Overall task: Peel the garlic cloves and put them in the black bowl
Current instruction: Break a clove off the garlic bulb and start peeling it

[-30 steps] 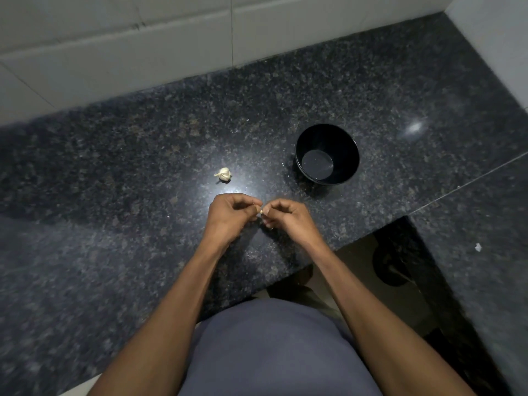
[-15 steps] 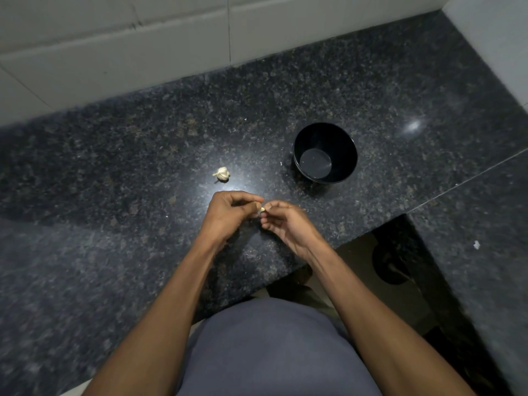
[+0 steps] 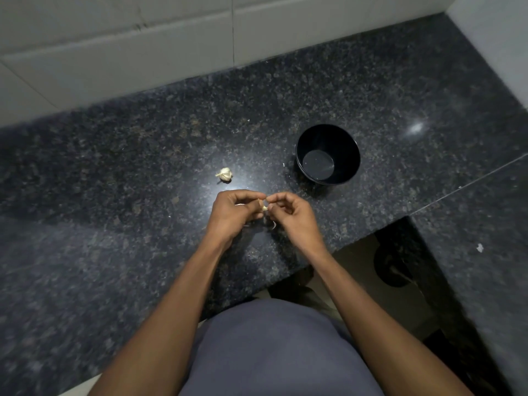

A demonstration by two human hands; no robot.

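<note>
Garlic clove (image 3: 263,207): I see both grips pinching it, left hand (image 3: 233,214), right hand (image 3: 291,215).
Black bowl (image 3: 327,154): on worktop (image 3: 114,167), 1 o'clock of hands.
Garlic head (image 3: 225,174): 11 o'clock.

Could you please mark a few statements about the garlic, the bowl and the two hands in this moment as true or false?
1. The black bowl already holds peeled cloves. False: nothing shows inside it.
2. Both hands work on one garlic clove between them. True: the left hand holds it and the right hand pinches at its top.
3. A second piece of garlic lies on the countertop, beyond the left hand. True.
4. The bowl stands left of the hands. False: it stands beyond the right hand, to the right.
5. The hands work above the bowl. False: they are nearer the person, over the countertop.
</note>
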